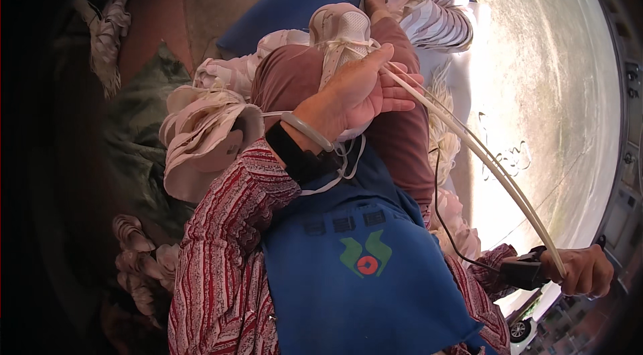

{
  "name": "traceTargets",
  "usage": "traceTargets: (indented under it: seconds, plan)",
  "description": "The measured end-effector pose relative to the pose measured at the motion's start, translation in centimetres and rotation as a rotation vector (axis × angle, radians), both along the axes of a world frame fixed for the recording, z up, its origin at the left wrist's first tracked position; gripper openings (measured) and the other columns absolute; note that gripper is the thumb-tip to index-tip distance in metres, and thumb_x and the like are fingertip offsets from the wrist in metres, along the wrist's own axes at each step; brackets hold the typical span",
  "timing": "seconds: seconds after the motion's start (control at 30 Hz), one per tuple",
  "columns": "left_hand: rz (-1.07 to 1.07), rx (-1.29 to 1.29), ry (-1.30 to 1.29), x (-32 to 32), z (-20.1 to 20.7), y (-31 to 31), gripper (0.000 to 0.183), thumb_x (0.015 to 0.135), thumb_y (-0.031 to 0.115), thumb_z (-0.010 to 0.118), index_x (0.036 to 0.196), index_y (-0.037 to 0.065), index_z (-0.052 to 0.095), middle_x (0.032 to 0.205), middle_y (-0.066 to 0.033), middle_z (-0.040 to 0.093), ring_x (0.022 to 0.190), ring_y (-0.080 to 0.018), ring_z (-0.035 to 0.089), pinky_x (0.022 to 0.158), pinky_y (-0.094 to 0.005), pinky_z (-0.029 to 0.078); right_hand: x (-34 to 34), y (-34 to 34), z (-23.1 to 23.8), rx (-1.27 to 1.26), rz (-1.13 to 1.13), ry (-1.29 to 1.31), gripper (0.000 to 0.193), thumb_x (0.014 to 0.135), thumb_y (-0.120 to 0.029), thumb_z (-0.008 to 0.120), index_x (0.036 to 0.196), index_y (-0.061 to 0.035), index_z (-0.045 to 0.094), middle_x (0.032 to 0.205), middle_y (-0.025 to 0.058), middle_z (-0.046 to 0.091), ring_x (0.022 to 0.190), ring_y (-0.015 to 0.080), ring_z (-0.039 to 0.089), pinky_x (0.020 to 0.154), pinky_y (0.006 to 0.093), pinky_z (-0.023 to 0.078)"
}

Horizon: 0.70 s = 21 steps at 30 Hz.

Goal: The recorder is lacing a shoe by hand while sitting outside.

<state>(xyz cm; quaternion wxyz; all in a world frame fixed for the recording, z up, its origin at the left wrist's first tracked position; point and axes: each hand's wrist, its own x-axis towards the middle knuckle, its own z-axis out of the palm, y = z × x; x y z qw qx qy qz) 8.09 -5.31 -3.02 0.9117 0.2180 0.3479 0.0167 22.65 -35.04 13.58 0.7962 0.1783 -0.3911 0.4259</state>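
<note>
A white shoe upper (340, 23) with laces lies across my lap, its mesh tongue showing past my left hand. My left hand (365, 94) rests over it, palm turned up and fingers stretched out. Cream shoelaces (479, 147) run taut from beside its thumb and fingers to the far right. There my right hand (586, 273) is closed in a fist round their other end, out to the side and lower. A loose white lace loop (345, 164) hangs below my left wrist. The middle of the shoe upper is hidden by my left hand.
Stacked shoe uppers (207, 134) lie at my left, and another stack (432, 10) sits at the far right by my foot. A bundle of pale laces (442, 127) hangs beside my thigh. My blue apron (362, 301) covers my lap; a black cable (439, 214) reaches my right wrist.
</note>
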Motion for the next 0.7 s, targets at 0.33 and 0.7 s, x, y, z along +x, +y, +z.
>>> traceTargets:
  seconds: [0.33,0.7]
  plan:
    - [-0.587,0.493,-0.211,-7.3,1.4,-2.0,0.039,0.107,0.031,0.037,0.099,0.001,0.060,0.063,0.0001,0.052,0.053,-0.0098,0.052,0.059,-0.0265,0.050,-3.1,10.3,-11.0,-1.634,-0.099,-0.515,0.037,0.103,-0.034,0.047,0.099,0.0010,0.060,0.072,-0.0035,0.050,0.051,0.0014,0.036,0.044,0.0165,0.028]
    - [-0.847,0.810,-0.166,-7.4,1.6,-3.3,0.031,0.103,0.024,0.042,0.100,0.002,0.063,0.081,-0.0137,0.065,0.075,-0.0267,0.063,0.074,-0.0379,0.050,-6.9,18.8,-17.7,-1.613,0.245,-0.544,0.031,0.104,-0.025,0.048,0.106,0.0008,0.064,0.076,-0.0033,0.057,0.066,0.0007,0.049,0.058,0.0147,0.039]
